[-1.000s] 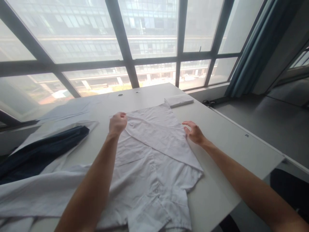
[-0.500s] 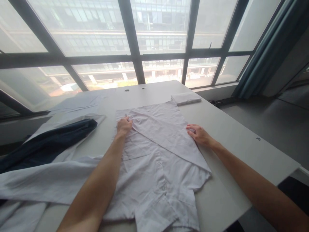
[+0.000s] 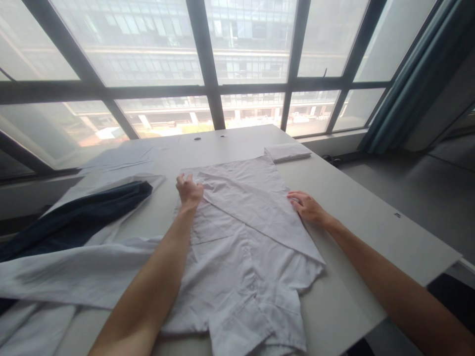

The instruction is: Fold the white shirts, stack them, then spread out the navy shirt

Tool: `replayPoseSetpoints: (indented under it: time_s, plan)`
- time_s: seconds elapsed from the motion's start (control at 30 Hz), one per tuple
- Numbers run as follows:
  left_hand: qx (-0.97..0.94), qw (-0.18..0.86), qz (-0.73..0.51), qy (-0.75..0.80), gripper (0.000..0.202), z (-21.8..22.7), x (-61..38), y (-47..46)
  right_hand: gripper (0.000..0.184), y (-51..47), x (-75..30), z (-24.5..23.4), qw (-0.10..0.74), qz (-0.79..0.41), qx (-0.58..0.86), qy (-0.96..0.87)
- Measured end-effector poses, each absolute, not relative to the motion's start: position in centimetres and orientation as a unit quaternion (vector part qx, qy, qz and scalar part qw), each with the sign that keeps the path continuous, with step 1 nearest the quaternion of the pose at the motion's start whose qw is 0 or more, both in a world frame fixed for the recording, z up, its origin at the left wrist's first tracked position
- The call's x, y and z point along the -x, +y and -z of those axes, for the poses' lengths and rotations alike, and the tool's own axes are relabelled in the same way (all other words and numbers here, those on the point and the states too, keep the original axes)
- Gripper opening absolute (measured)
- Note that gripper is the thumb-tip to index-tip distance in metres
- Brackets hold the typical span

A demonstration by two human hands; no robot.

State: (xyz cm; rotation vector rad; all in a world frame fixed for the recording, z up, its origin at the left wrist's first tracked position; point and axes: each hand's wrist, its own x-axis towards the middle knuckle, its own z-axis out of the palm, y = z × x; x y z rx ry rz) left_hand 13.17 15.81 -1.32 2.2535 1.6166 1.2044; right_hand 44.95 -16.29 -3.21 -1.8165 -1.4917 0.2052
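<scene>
Head view: white shirt [image 3: 274, 277] lies buttons-up on the desk [image 3: 356, 217], collar end nearest the person, 1 sleeve [image 3: 256, 210] laid slantwise across the front. Left hand [image 3: 190, 190] on the cloth near the far left corner, fingers bent; can't tell if it's pinching. Right hand [image 3: 306, 205] touches the right edge, fingers loosely curled; can't confirm a grip either.

Risks, my read:
1. Uneven pull between the 2 hands could skew the crossed sleeve and crease the front.
2. White fabric [image 3: 74, 272] at left overlaps the dark garment [image 3: 92, 212]; a tug could drag both.
3. Folded white cloth [image 3: 288, 152] sits by the far right corner; a push windowward could shift it.
</scene>
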Motion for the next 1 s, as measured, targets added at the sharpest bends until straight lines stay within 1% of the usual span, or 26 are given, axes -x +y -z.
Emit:
replayPoseSetpoints:
  time_s: [0.07,0.1,0.17,0.23,0.27,0.33,0.4,0.47,0.53,0.57,0.63,0.73,0.8,0.9,1.0]
  plan:
    - [-0.781,0.03,-0.392,0.486,0.044,1.2,-14.1,15.2,0.032,-16.1,-45.0,3.3,0.419,-0.087,0.717,-0.55]
    - [-0.808,0.026,-0.37,0.458,0.043,1.2,-14.6,14.8,0.032,-16.1,-45.0,3.2,0.445,-0.083,0.718,-0.528]
    - [-0.859,0.026,-0.295,0.417,0.043,1.3,-15.7,13.8,0.031,-16.0,-45.1,2.9,0.515,-0.067,0.708,-0.479]
    - [-0.895,0.03,-0.194,0.4,0.048,1.6,-16.5,12.8,0.029,-16.1,-44.8,2.1,0.6,-0.076,0.67,-0.431]
    - [-0.905,0.032,-0.146,0.398,0.052,1.7,-16.8,12.3,0.03,-16.3,-44.6,1.6,0.64,-0.112,0.64,-0.41]
    - [-0.914,0.039,-0.073,0.398,0.06,2.0,-17.0,11.6,0.04,-16.8,-43.7,0.6,0.684,-0.254,0.567,-0.382]
    - [-0.915,0.042,-0.037,0.4,0.065,1.9,-16.9,11.2,0.057,-17.3,-42.8,-0.2,0.661,-0.429,0.493,-0.369]
    - [-0.914,0.042,-0.025,0.402,0.066,1.7,-16.9,11.1,0.07,-17.5,-42.1,-0.6,0.603,-0.561,0.446,-0.35]
    - [-0.914,0.041,-0.02,0.404,0.067,1.5,-16.8,11.1,0.07,-17.3,-42.0,-0.4,0.576,-0.623,0.433,-0.306]
    - [-0.913,0.041,-0.02,0.406,0.066,1.5,-16.8,11.1,0.066,-17.1,-42.2,-0.1,0.581,-0.631,0.434,-0.275]
    - [-0.912,0.041,-0.02,0.407,0.066,1.5,-16.9,11.2,0.056,-16.5,-43.1,0.6,0.626,-0.607,0.442,-0.209]
    - [-0.913,0.041,-0.019,0.405,0.067,1.6,-16.9,11.2,0.045,-15.9,-44.8,1.4,0.703,-0.527,0.459,-0.131]
    - [-0.913,0.041,-0.017,0.405,0.067,1.6,-16.9,11.3,0.04,-16.0,-45.6,1.5,0.734,-0.477,0.47,-0.112]
    - [-0.912,0.04,-0.014,0.408,0.067,1.5,-16.9,11.2,0.04,-16.7,-45.7,0.7,0.751,-0.447,0.463,-0.151]
    - [-0.911,0.039,-0.012,0.41,0.067,1.3,-16.9,11.0,0.051,-17.8,-44.4,-1.0,0.713,-0.479,0.446,-0.252]
